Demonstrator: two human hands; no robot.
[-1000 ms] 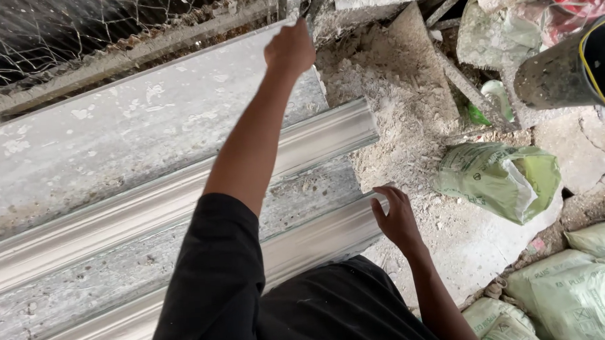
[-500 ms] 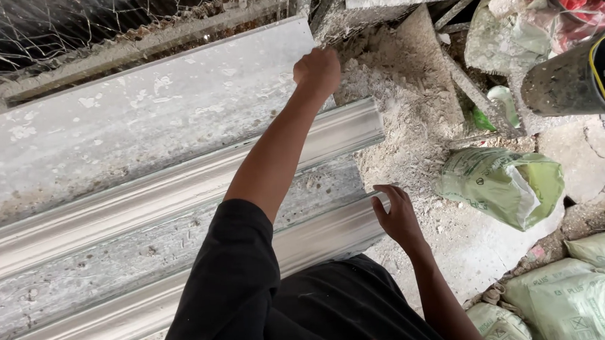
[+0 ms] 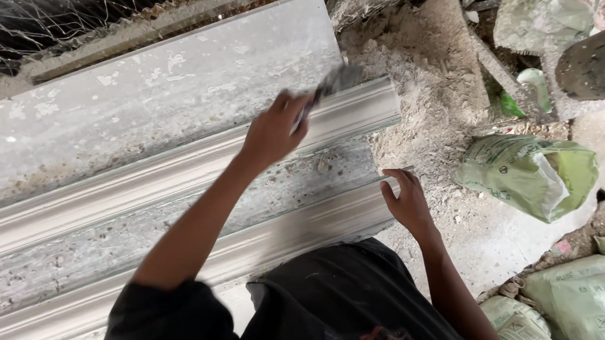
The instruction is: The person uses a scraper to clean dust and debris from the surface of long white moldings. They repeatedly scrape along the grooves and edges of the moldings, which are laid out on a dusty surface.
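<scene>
while the left hand [image 3: 270, 130] grips a blurred flat tool [image 3: 333, 86], its blade sits over the far moulding [image 3: 180, 172] near that strip's right end. right hand [image 3: 406, 203] is open, fingers loose, resting against the right end of the near moulding [image 3: 251, 250], holding nothing. both white strips lie on a grey slab [image 3: 143, 95], running left to right. powder heap [image 3: 421, 76] just right of the slab. green sack [image 3: 527, 174] further right, more sacks [image 3: 580, 294] near right corner.
</scene>
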